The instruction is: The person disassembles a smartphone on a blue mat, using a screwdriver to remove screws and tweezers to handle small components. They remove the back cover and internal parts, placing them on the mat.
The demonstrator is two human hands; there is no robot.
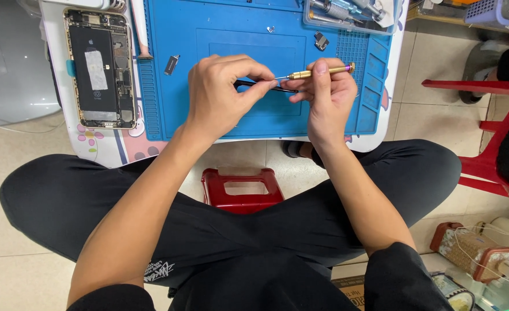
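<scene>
The step in hand looks like picking up or seating a tiny screw on a driver tip, part of work on the opened phone that lies face-up, back removed, at the left edge of the low table, just beside the blue repair mat.

The left hand hovers over the middle of the mat, thumb and forefinger pressed together on 1 end of a pair of black tweezers. The right hand pinches a slim gold screwdriver between thumb and forefinger, the shaft lying nearly level and its tip pointing left toward the tweezers' end. Tip and tweezers meet between the 2 hands; whether a screw sits there is too small to tell.

On the mat, 2 small metal brackets rest apart from the hands, 1 near the left edge and 1 near the far right corner, beside a clear tray of tools.

The next move, as I judge it, calls for steady fingers: keep the driver level so nothing drops from the tip, then carry it left to the phone.
</scene>
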